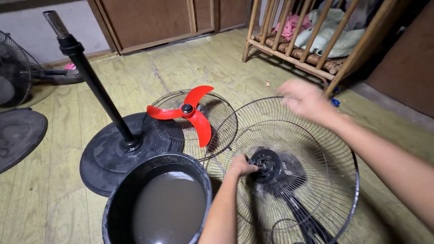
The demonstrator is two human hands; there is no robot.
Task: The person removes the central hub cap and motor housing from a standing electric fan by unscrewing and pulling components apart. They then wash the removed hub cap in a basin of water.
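Note:
A black wire fan guard (316,149) with its motor hub (267,165) stands in front of me on the wooden floor. My left hand (240,166) is closed on the left side of the hub. My right hand (304,98), blurred, rests on the guard's upper rim, fingers curled over the wire. A red three-blade fan propeller (192,113) lies on a second wire guard (217,118) to the left.
A black bucket (118,199) of murky water sits at the bottom centre. Behind it stands a round black fan base (101,158) with an upright pole (95,83). Another fan (13,74) and a base (18,135) are at far left. A wooden slatted frame (312,40) holding cloths stands at the back right.

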